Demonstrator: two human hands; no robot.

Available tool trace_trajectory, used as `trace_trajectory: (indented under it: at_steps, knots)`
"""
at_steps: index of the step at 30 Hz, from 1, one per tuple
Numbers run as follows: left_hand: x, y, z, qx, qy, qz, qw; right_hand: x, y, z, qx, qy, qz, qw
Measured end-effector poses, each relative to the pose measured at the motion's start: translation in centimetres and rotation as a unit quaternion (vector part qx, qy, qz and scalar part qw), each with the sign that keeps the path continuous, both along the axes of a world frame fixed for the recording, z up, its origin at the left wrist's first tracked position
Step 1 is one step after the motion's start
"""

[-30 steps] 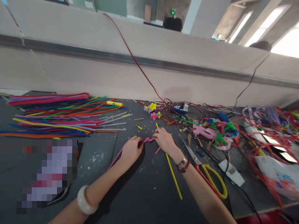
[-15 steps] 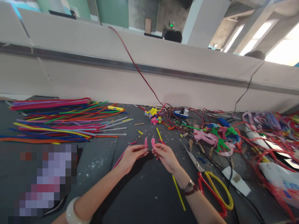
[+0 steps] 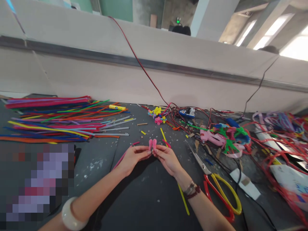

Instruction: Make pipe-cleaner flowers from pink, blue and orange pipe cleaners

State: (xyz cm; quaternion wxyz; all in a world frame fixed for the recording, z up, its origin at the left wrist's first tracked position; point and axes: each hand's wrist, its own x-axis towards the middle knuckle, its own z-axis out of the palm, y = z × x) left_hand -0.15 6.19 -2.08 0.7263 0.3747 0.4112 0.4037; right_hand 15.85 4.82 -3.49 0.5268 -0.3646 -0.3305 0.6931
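The table (image 3: 139,202) is dark, and little white bits are sprinkled over it. Its far edge runs along a low white wall (image 3: 144,83). Out from the middle of that edge, a person holds two small fuzzy pink bits up over the table. The left hand (image 3: 131,159) pinches the left pink piece (image 3: 150,144) in its fingers, and the right hand (image 3: 168,161) pinches the right pink piece (image 3: 154,143). They stand side by side, so close I can't tell if they touch. A yellow stick (image 3: 183,199) lies under the right hand.

Toward the far left corner is a big pile of fuzzy sticks (image 3: 55,130) in lots of colours, with a yellow tube (image 3: 117,107) by it. Bright little flowers (image 3: 157,115) sit by the middle of the far edge. Big scissors (image 3: 205,169) lie right of the hands. Messy red strips (image 3: 274,189) lie toward the right edge. A thin red wire (image 3: 137,57) crosses the wall, and past it I see a grey post (image 3: 211,19), a shiny green sign (image 3: 178,20) and bright windows (image 3: 276,24)
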Motion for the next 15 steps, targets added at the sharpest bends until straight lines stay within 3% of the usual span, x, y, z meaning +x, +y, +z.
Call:
trace_trajectory:
  at_steps: [15]
  knots:
    - [1.1,-0.3,0.6,0.034,0.021,-0.005,0.999,-0.3,-0.2,0.3,0.032,-0.012,-0.017,0.999]
